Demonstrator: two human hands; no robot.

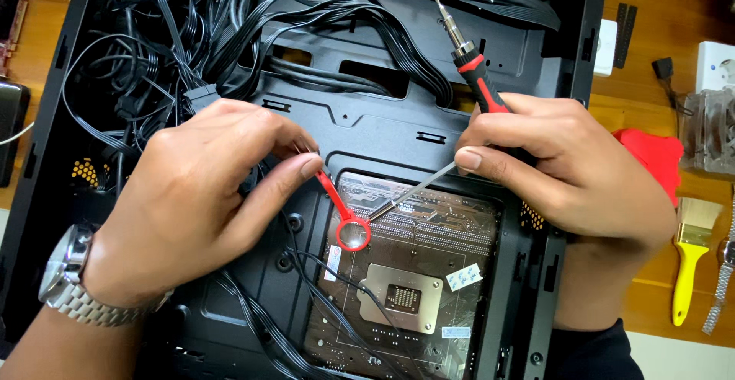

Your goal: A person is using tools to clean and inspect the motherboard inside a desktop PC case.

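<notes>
My left hand (195, 196), with a metal watch on the wrist, pinches the stem of a small red tool with a round lens-like ring (352, 234). That ring hovers over the back of a motherboard (429, 250) seen through a cutout in a black computer case (383, 120). My right hand (566, 166) holds a red-and-black screwdriver (471, 66) with its tip pointing up and away, and also pinches a thin metal tweezer (413, 194) whose tip reaches the red ring. A metal socket backplate (403, 297) sits below.
Bundles of black cables (153, 51) fill the case's upper left. On the wooden table to the right lie a yellow-handled brush (691, 257), a red object (654, 158), a clear fan (708, 131) and a metal watch band (720, 288).
</notes>
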